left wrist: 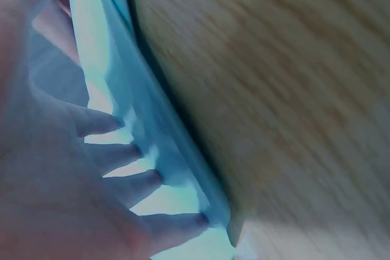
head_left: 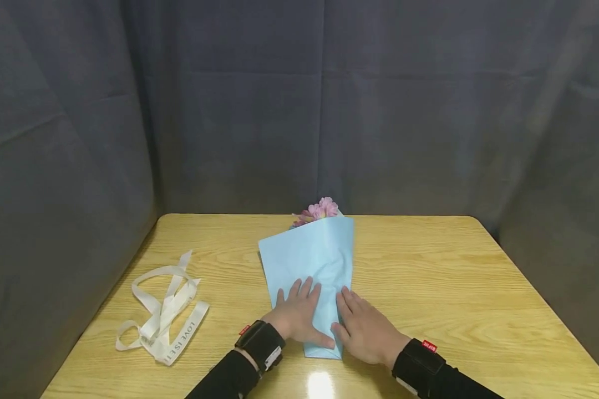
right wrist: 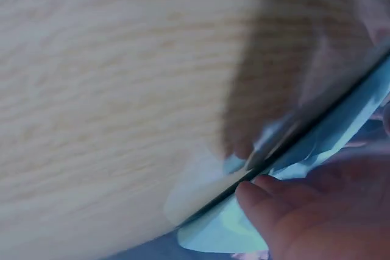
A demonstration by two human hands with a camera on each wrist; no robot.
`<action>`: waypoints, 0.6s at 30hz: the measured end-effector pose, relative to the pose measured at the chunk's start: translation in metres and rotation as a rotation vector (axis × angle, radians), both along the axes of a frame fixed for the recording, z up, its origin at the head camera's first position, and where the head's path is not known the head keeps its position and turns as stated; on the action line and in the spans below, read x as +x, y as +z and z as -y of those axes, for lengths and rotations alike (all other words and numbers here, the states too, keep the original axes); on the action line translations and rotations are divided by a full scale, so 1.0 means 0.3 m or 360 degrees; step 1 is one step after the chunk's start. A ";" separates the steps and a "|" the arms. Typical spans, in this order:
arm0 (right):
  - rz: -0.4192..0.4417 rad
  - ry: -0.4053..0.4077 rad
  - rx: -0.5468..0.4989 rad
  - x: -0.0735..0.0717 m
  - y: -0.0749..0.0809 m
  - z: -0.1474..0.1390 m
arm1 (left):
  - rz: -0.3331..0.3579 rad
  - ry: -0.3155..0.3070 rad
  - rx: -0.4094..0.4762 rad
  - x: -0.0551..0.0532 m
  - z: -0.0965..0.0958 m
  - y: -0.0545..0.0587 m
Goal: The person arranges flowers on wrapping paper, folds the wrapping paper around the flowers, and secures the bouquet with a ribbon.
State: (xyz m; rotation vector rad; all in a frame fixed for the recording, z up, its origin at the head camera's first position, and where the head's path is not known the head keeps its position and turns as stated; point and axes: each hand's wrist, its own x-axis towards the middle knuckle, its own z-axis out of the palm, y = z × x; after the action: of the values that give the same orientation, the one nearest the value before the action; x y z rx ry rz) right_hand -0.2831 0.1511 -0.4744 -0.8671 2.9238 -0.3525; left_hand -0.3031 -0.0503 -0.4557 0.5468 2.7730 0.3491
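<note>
A bouquet wrapped in light blue paper [head_left: 304,252] lies on the table, narrow end toward me, with pink flowers [head_left: 323,208] showing past its far edge. My left hand [head_left: 299,316] lies across the lower part of the wrap with its fingers spread. In the left wrist view, those fingertips [left wrist: 177,229] press on the paper near its folded edge. Along the wrap's right edge rests my right hand [head_left: 369,331], fingers extended and thumb reaching over the paper. The right wrist view shows its fingertips [right wrist: 253,196] right at that edge. Flower stems are hidden inside the wrap.
A loosely looped white ribbon [head_left: 169,316] printed with dark lettering lies to the left on the wooden table [head_left: 429,266]. Grey cloth [head_left: 259,138] hangs behind the table and along both sides. A black band circles each wrist.
</note>
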 end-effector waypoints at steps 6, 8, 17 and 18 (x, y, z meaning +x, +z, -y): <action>0.0134 -0.0150 -0.0320 -0.035 0.020 0.000 | -0.0166 0.0021 0.0249 -0.005 0.022 0.007; 0.0176 -0.0173 -0.0387 -0.041 0.021 0.003 | -0.0283 0.0085 0.0293 -0.012 0.027 0.002; 0.0147 -0.0228 -0.0437 -0.052 0.015 0.026 | -0.0655 0.0529 0.0420 -0.052 0.047 -0.004; 0.0148 -0.0232 -0.0437 -0.052 0.015 0.028 | -0.0667 0.0542 0.0460 -0.056 0.048 -0.003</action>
State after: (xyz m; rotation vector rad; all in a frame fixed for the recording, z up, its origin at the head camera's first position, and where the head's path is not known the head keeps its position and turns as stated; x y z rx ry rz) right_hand -0.2988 0.1427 -0.4700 -0.6440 2.9008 -0.7972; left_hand -0.3199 -0.0647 -0.4565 0.2208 3.2501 0.8033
